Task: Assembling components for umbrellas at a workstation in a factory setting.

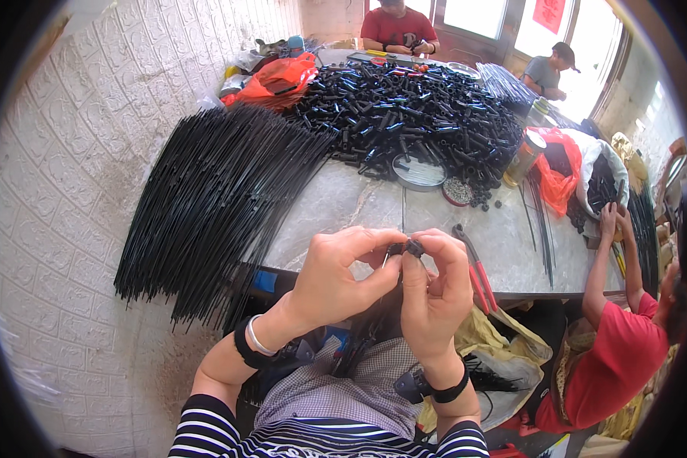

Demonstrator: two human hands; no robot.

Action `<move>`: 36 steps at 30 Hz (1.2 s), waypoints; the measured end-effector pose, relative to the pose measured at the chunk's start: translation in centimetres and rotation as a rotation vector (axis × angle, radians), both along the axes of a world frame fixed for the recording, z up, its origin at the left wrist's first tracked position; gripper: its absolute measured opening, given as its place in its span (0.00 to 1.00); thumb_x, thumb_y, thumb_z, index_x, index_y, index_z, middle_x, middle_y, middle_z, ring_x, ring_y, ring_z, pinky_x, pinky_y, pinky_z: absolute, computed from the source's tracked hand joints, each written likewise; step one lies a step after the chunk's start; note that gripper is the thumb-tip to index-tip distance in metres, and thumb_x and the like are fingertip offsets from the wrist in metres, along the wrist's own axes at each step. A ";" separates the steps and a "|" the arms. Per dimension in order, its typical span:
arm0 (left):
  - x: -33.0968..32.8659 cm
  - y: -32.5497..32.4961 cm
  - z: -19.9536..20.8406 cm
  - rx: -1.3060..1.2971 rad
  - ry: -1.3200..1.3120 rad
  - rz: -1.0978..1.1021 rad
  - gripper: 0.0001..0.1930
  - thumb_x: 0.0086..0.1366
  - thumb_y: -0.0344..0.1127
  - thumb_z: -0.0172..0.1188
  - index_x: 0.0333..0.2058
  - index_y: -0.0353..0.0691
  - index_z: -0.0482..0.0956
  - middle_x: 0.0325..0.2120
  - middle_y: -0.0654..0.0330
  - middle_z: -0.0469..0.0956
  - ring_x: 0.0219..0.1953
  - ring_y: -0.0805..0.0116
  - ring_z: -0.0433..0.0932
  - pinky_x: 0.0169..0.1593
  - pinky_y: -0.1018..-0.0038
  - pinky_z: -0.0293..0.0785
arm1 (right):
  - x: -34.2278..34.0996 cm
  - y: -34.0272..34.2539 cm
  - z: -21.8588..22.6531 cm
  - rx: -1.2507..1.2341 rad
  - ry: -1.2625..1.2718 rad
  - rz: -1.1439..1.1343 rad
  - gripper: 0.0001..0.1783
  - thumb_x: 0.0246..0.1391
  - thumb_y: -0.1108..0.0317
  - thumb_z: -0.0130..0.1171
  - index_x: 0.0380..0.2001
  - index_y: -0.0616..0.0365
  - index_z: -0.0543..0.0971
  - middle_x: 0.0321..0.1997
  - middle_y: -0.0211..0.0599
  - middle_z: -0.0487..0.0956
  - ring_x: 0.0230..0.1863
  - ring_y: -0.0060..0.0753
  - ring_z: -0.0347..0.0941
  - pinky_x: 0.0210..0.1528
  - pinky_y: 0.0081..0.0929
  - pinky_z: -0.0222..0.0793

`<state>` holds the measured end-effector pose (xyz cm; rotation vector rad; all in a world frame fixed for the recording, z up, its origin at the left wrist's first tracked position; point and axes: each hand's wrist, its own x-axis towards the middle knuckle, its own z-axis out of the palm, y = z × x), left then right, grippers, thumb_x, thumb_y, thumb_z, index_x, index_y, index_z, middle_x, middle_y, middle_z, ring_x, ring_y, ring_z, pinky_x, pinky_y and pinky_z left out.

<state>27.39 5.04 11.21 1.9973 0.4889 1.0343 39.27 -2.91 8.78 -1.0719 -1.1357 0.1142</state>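
Textured white walling [61, 114] flanks the marbled surface [336, 221], above whose near edge the left hand [340, 263] and right hand [437, 290], each grip narrow, pinch small black pieces [414, 248], apparently mid-fitting, the next move likely calling for careful alignment.

Rods [214, 210] left of left hand [336, 271]

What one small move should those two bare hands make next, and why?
Perhaps the right hand should turn the small black piece slightly while the left hand steadies it. Both hands pinch at it, fingertips nearly meeting, so a fine adjustment seems easier than reaching elsewhere; the red-handled metal pliers lie unheld at the edge of the grey marbled tabletop.
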 end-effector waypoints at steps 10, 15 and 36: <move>0.1 0.0 -0.2 -0.047 -0.049 0.029 0.13 0.56 0.21 0.60 0.42 0.31 0.81 0.33 0.56 0.84 0.35 0.73 0.83 0.42 0.78 0.79 | -0.6 0.1 0.5 -0.026 -0.086 -0.047 0.12 0.55 0.78 0.59 0.43 0.65 0.72 0.44 0.44 0.73 0.41 0.30 0.75 0.34 0.24 0.82; -0.3 0.1 -0.1 -0.037 -0.053 0.008 0.13 0.56 0.22 0.60 0.42 0.31 0.81 0.34 0.55 0.84 0.36 0.74 0.82 0.42 0.78 0.80 | -0.6 0.2 0.2 -0.023 -0.042 -0.029 0.13 0.56 0.77 0.59 0.44 0.65 0.71 0.45 0.45 0.73 0.42 0.30 0.75 0.34 0.23 0.81; 0.1 -0.1 -0.2 0.001 -0.086 0.076 0.10 0.56 0.25 0.62 0.37 0.33 0.79 0.28 0.51 0.83 0.31 0.65 0.85 0.35 0.74 0.82 | -0.9 0.3 0.2 0.021 -0.063 -0.030 0.13 0.56 0.78 0.58 0.44 0.65 0.71 0.43 0.44 0.73 0.40 0.29 0.75 0.32 0.22 0.80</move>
